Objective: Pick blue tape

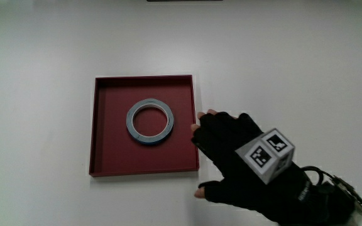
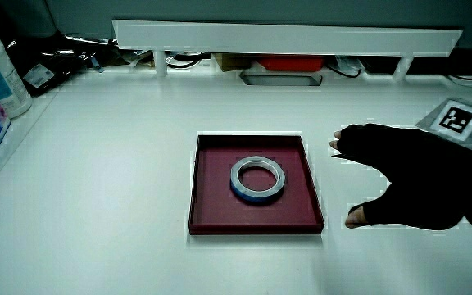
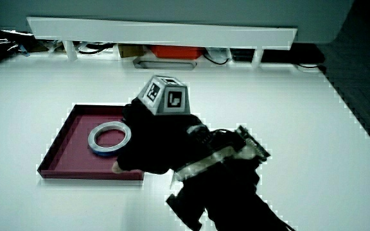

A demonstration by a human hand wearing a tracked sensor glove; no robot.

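Blue tape (image 1: 150, 121) lies flat inside the dark red tray (image 1: 109, 160), roughly at the tray's middle, apart from all 4 walls. Roll is a ring, blue on the outer band, pale on its upper face, tray floor visible through its hole. Same spot in both side views: tape (image 2: 258, 179) on the tray (image 2: 211, 215) floor, tape (image 3: 108, 138) in the tray (image 3: 60, 154).

Tray sits on the white table (image 1: 36, 50), square, low rim, nothing else in it.

The hand (image 1: 237, 154) is beside the tray, just outside the tray wall, not over the tape. Fingers (image 1: 207, 123) are loosely extended toward the tray wall, fingertips at or just above the rim; contact with the rim can't be told. Thumb (image 1: 207, 191) spread away from the fingers, nearer the person than the tray corner. Fingers released, holding nothing. In a side view the hand (image 2: 404, 184) shows the same relaxed spread next to the tray. In a side view the hand (image 3: 156, 144) overlaps the tray's edge and hides part of it.

Patterned cube (image 1: 266, 154) on the back of the hand, forearm (image 1: 322, 201) running from it toward the person.
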